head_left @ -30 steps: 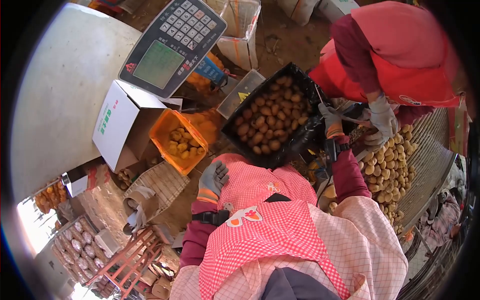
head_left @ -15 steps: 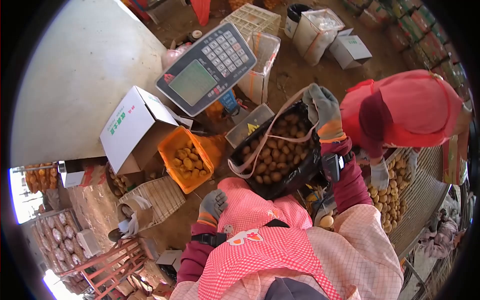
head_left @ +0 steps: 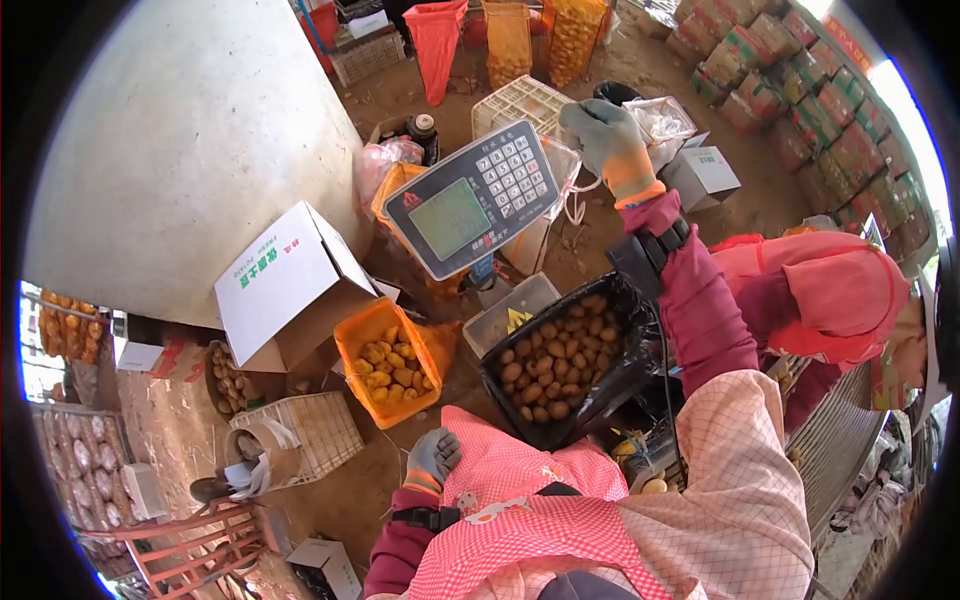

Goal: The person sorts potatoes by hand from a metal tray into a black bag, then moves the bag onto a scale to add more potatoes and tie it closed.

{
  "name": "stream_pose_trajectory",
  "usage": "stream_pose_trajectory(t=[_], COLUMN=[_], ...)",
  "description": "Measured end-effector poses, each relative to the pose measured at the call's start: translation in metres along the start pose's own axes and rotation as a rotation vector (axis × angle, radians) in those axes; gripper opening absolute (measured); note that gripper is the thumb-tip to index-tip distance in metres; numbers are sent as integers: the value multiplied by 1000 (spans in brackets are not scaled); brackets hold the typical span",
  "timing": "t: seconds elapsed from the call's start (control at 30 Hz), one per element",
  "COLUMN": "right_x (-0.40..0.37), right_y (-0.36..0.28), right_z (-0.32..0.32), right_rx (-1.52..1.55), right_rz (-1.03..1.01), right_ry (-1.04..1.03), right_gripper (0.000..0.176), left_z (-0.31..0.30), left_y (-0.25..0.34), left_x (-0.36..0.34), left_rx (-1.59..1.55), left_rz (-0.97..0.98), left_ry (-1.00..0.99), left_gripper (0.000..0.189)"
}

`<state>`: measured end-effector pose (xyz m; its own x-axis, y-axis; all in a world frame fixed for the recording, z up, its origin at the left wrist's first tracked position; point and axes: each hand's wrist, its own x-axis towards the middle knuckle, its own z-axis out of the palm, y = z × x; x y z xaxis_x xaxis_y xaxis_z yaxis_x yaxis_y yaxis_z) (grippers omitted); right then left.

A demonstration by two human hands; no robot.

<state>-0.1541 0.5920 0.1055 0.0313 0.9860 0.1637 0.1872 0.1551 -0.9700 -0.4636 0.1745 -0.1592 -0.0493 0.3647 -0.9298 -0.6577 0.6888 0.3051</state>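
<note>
My right hand [head_left: 605, 140], in a grey glove with an orange cuff, is raised beyond the scale display [head_left: 472, 200]. Its fingers are closed on a pale pink strap [head_left: 576, 208], whose loose end dangles below the hand. Potatoes [head_left: 560, 362] fill a container lined with a black plastic bag [head_left: 625, 375] in front of me. My left hand [head_left: 433, 456], gloved alike, rests beside the red checked apron [head_left: 520, 445] with its fingers curled and nothing seen in them. Near it stands an orange crate [head_left: 383, 420] holding yellowish potatoes [head_left: 390, 362].
A co-worker in a red hood [head_left: 840, 295] bends over a slatted rack [head_left: 835, 440] at the right. An open white carton [head_left: 275, 280] stands at the left. Behind are a plastic crate [head_left: 515, 105], another carton [head_left: 703, 180] and stacked boxes [head_left: 850, 120].
My right hand has moved up and away from the black-lined container, taking the strap off the potatoes. The camera view has shifted. My left hand stays by the apron.
</note>
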Motion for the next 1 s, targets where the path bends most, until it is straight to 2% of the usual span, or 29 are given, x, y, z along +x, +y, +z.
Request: stream_pose_trajectory(t=[0.13, 0.2, 0.27, 0.33, 0.37, 0.47, 0.6, 0.63, 0.67, 0.73, 0.77, 0.8, 0.87, 0.9, 0.93, 1.0], right_x=[21, 16, 0, -13, -15, -45, -108, -122, -137, -156, -164, -169, -175, -181, -185, -201], right_y=[5, -12, -23, -25, 2, 40, 72, 83, 85, 81, 98, 102, 104, 116, 136, 198], right_z=[27, 40, 51, 63, 70, 75, 79, 76, 72, 66, 64, 60, 45, 32, 24, 15], right_rx=[110, 142, 120, 63, 123, 42, -22, -200, -206, 73, 90, 97, 110, 326, 329, 262], right_rz=[-6, -83, 5, 131, -35, -132, -154, -251, -199, 215, -69, -53, -153, 39, 45, 329], right_ry=[-2, -52, -80, -202, -245, -207, -142, -123, -110, -390, -446, -437, -413, -306, -305, 213], right_gripper=[24, 22, 25, 28, 30, 30, 46, 50, 50, 49, 42, 42, 39, 37, 37, 33], left_z=[0, -7, -10, -6, -8, -13, -18, -16, -7, -4, -4, 0, 8, 11, 12, 16], left_y=[3, -2, -5, -2, -3, -4, -3, -5, -1, 1, 2, 4, 6, 6, 5, 3], left_x=[-1, 10, 15, 14, 15, 24, 34, 35, 28, 28, 31, 31, 32, 34, 36, 29], left_rx=[-1, -24, -39, -7, -4, -7, 10, 19, 51, 98, 96, 89, 122, 137, 152, 151], left_rz=[-27, -24, -29, -8, -12, -8, -56, -42, -37, -72, -75, -74, -89, -101, -112, -97], left_ry=[-3, -34, -60, -24, -22, -54, -66, -90, -52, -22, -60, -99, -72, -64, -54, -62], left_gripper=[33, 32, 32, 35, 35, 34, 31, 31, 31, 33, 34, 35, 36, 36, 36, 35])
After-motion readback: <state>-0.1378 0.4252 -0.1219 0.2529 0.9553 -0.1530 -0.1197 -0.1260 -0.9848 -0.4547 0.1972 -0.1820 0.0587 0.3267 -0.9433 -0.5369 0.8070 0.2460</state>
